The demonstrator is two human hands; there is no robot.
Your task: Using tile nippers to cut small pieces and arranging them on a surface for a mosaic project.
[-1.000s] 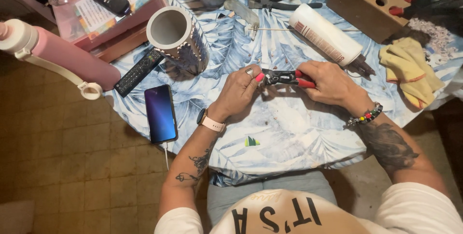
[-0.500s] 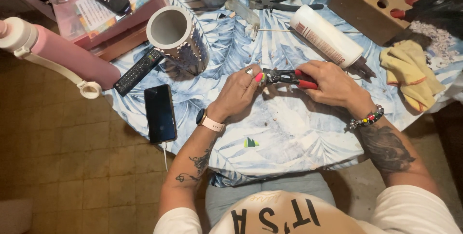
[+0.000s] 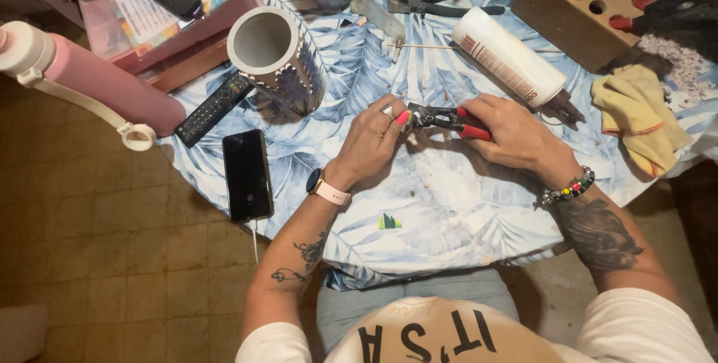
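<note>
My right hand (image 3: 514, 137) grips red-handled pliers (image 3: 447, 118) over a table covered in a blue leaf-print cloth (image 3: 419, 206). The plier jaws point left toward my left hand (image 3: 376, 137), whose fingertips pinch something tiny at the jaws; the piece is too small to make out. A pale pink watch sits on my left wrist and a beaded bracelet on my right.
A black phone (image 3: 247, 174) on a cable lies left of my left hand, with a black remote (image 3: 215, 107) and a decorated grey mug (image 3: 280, 60) beyond. A white tube (image 3: 508, 56), black pliers (image 3: 445, 5), a yellow cloth (image 3: 642, 115), a wooden holder (image 3: 580, 11) and a pink bottle (image 3: 90, 79) surround them.
Both hands stay together at the pliers with only small shifts. The phone screen, lit one second ago, is dark now.
</note>
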